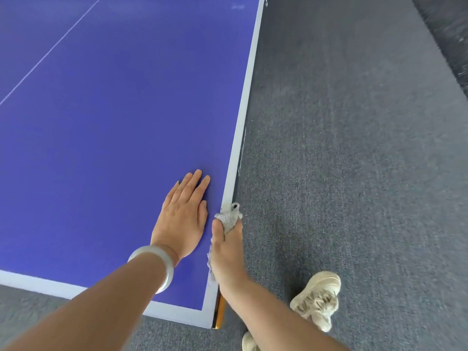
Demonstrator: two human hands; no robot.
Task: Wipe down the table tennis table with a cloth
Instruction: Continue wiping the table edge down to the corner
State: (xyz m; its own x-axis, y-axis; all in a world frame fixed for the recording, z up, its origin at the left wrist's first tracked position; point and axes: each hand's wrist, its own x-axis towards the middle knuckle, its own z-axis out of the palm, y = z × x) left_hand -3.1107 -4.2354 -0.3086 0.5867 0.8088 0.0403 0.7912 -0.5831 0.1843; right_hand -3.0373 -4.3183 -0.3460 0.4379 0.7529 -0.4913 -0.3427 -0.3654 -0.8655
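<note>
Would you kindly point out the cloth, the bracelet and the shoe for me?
cloth (228,219): head view, bunched grey tip.
bracelet (152,250): head view, upper arc of the pale band.
shoe (320,301): head view, laced top.

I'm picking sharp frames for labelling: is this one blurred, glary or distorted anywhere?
Head view: left hand, right hand and cloth at the table edge are sharp; the floor at top right and the shoe are smeared; light is soft, only a faint shadow beside the left hand; no strong glare; wide-angle stretch at borders.
</note>
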